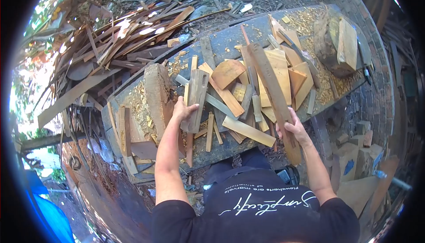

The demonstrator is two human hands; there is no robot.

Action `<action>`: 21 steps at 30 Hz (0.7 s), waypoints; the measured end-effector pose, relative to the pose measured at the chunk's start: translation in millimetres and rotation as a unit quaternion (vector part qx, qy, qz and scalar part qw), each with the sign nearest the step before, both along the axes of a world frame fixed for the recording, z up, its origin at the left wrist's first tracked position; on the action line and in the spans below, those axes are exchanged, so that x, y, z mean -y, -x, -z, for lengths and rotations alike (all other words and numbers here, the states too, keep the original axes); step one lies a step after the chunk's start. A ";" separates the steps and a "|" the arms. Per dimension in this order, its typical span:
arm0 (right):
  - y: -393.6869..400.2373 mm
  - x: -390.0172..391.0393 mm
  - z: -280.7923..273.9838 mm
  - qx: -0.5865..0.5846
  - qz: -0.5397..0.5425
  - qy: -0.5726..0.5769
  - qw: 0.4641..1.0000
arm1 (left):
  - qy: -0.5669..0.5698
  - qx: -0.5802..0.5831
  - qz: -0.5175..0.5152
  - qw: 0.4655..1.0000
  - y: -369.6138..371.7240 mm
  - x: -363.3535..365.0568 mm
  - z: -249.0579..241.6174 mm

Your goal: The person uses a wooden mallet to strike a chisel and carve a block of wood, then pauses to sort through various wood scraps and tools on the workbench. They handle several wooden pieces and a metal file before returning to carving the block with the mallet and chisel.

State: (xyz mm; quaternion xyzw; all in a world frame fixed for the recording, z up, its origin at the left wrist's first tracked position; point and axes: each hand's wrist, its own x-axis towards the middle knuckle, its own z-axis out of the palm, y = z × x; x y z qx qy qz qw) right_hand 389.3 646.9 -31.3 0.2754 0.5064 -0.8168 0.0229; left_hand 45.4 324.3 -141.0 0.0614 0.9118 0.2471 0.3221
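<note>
My left hand grips the left edge of a grey-brown wooden block with a slot cut near its far end. Its thumb lies across the block's face, and the other fingers are partly hidden. My right hand is closed around the near part of a long brown wooden plank, which slants away over the pile. Between the hands lie a rounded piece of light wood, a pale wooden strip and several other offcuts.
The worktable is strewn with wood chips. A rough log stands at the left and a large stump at the far right. Beyond the table's left side lies a heap of scrap wood. A brick wall borders the right.
</note>
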 end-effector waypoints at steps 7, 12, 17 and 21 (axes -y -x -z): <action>55.4 -6.7 -28.1 0.021 -0.167 -0.024 0.985 | -0.082 -0.141 -0.021 0.986 -7.8 16.5 22.9; 104.1 56.9 -18.0 0.093 -0.161 -0.233 0.954 | -0.207 -0.232 -0.120 0.943 -22.8 42.7 -39.6; 148.1 120.3 -17.1 0.023 -0.197 -0.397 0.896 | 0.014 -0.240 -0.042 0.970 -5.9 119.6 -74.8; 176.3 183.9 -11.4 -0.010 -0.208 -0.508 0.836 | 0.014 -0.333 0.009 0.943 3.6 145.6 -63.5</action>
